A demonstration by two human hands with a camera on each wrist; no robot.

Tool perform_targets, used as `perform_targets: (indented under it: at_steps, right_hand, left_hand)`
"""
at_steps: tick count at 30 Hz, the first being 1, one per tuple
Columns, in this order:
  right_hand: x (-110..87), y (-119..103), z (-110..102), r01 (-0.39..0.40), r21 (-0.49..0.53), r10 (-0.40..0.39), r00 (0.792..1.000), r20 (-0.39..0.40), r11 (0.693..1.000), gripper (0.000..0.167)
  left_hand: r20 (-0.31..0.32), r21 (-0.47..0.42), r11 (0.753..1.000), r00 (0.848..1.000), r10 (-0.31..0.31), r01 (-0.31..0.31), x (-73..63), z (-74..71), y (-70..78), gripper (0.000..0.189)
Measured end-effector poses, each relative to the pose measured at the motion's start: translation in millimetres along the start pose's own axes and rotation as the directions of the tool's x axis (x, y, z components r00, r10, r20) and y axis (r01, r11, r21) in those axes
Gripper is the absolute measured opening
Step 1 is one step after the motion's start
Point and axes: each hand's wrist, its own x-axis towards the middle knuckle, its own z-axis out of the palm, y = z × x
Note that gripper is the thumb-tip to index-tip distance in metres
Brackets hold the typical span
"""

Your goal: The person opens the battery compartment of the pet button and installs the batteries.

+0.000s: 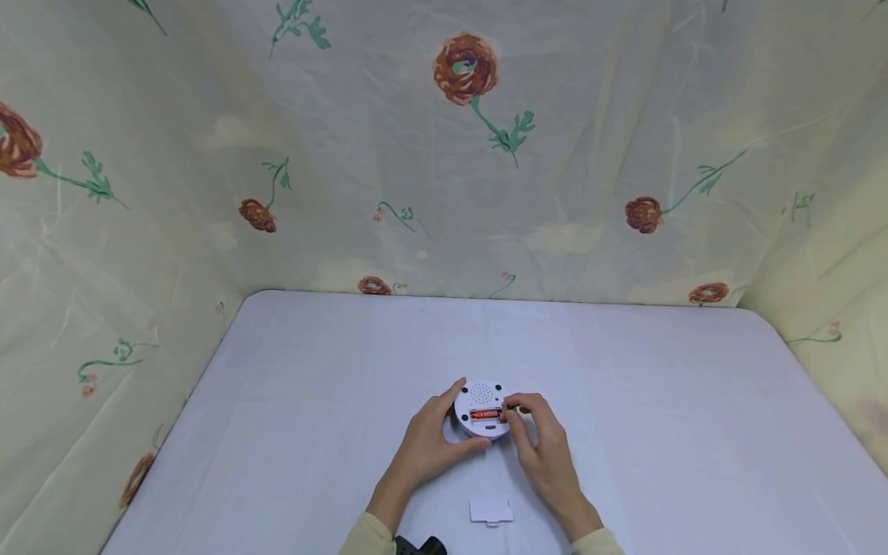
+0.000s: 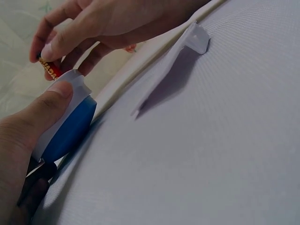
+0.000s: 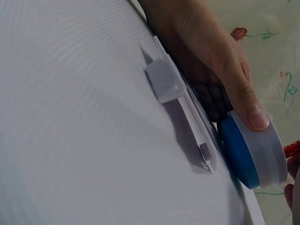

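A round white device (image 1: 482, 393) with a blue lower part (image 2: 70, 133) lies on the table, its speaker holes and several black feet facing up. My left hand (image 1: 433, 443) grips it from the side, thumb at the near rim and fingers round the far rim. In its battery compartment shows a red battery (image 1: 485, 415). At the compartment's right end, my right hand (image 1: 544, 447) pinches a red battery (image 2: 49, 69) with yellow lettering, tilted up from the device; I cannot tell whether it is the same one.
A white battery cover (image 1: 491, 511) with a small tab lies on the white table (image 1: 312, 385), nearer me than the device. A black object (image 1: 422, 546) shows beside the left sleeve (image 1: 369, 536). Flower-printed cloth (image 1: 555, 154) surrounds the table's back and sides.
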Motion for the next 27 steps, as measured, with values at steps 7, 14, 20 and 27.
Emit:
perform_targets:
  at_steps: [7, 14, 20, 27]
  right_hand:
    - [0.8, -0.1, 1.4, 0.042, 0.010, -0.042, 0.999, -0.007, 0.999, 0.027]
    - [1.7, -3.0, 3.7, 0.139, -0.024, -0.140, 0.990, -0.014, 0.990, 0.033]
    - [2.1, -4.2, 5.5, 0.181, -0.068, -0.182, 0.983, -0.004, 0.981, 0.032]
    - [2.4, -4.6, 6.8, 0.182, -0.109, -0.180, 0.983, 0.033, 0.977, 0.029]
  left_hand:
    - [0.005, -0.002, 1.000, 1.000, -0.007, 0.007, -0.1, -0.1, 1.0, 0.095]
    - [0.009, 0.002, 1.000, 1.000, -0.006, 0.006, -1.0, -1.0, 1.4, 0.095]
    - [0.001, 0.001, 1.000, 1.000, 0.004, -0.004, -1.2, -0.7, 0.9, 0.094]
    - [0.003, -0.003, 1.000, 1.000, 0.006, -0.006, -1.4, -0.5, 0.0, 0.095]
